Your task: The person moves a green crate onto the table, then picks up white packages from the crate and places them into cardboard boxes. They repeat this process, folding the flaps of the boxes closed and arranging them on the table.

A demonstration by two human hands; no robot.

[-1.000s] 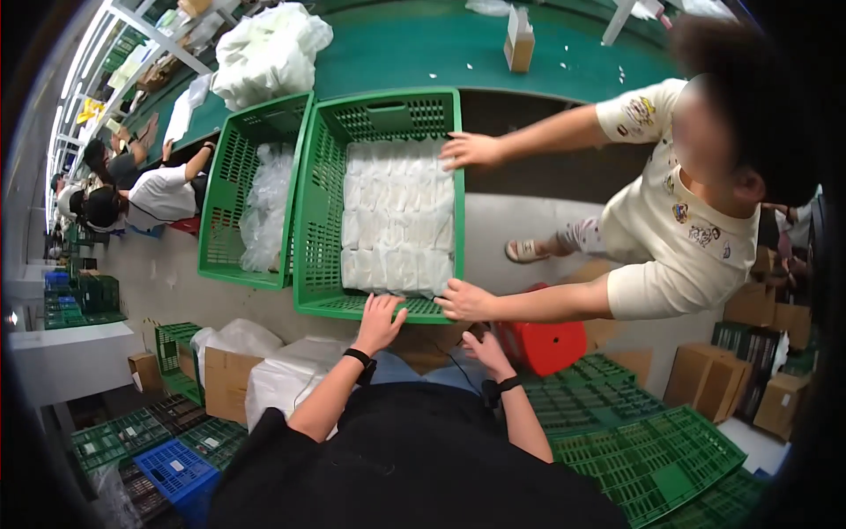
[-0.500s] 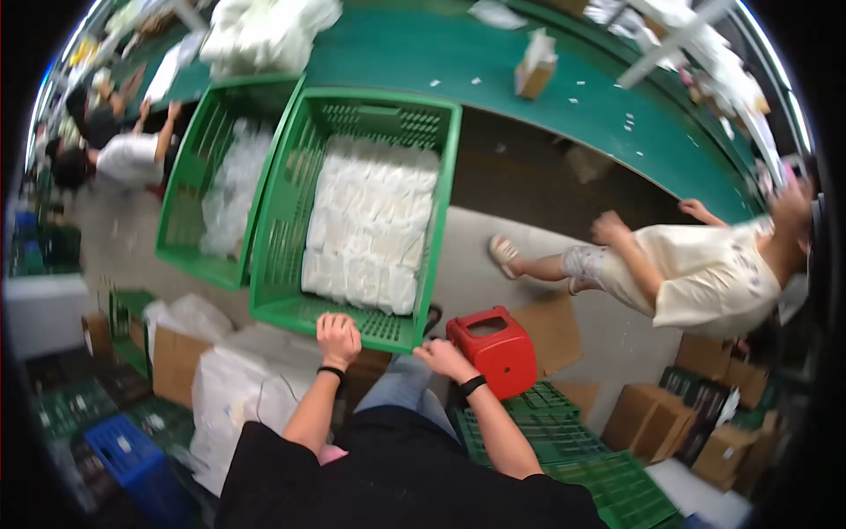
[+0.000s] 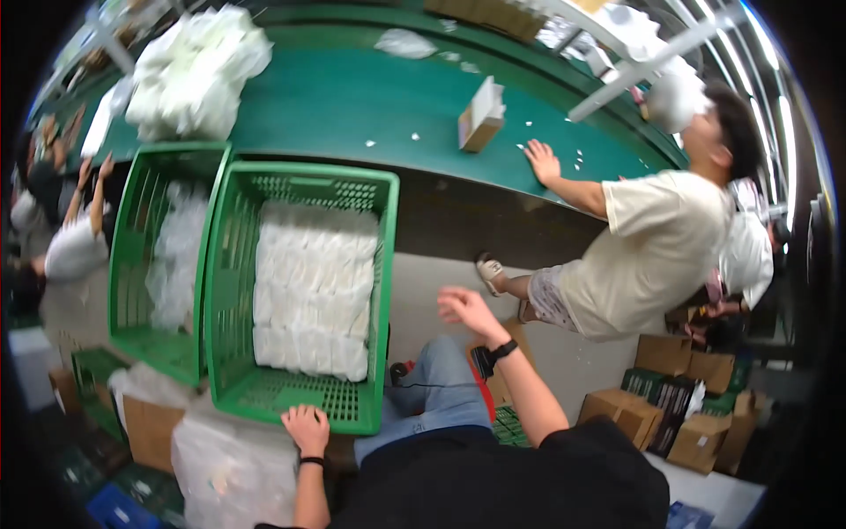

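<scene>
While your left hand (image 3: pixel 306 430) closes its fingers over a slotted, rectangular green plastic crate (image 3: pixel 231 300) of puffy white packets (image 3: pixel 313 291), your right hand (image 3: pixel 463 306) (fingers loosely parted) hovers alongside.

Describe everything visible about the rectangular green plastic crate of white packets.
Rectangular and open-topped, this green, plastic-looking crate stands upright, its walls pierced with slots and small holes. Rows of white, soft-looking wrapped packets lie inside, below the rim. Its left side sits against or very near another green, slotted plastic-looking crate, and a long green flat worktable lies beyond. The person's left grip touches its near rim; what supports it is hidden.
</scene>
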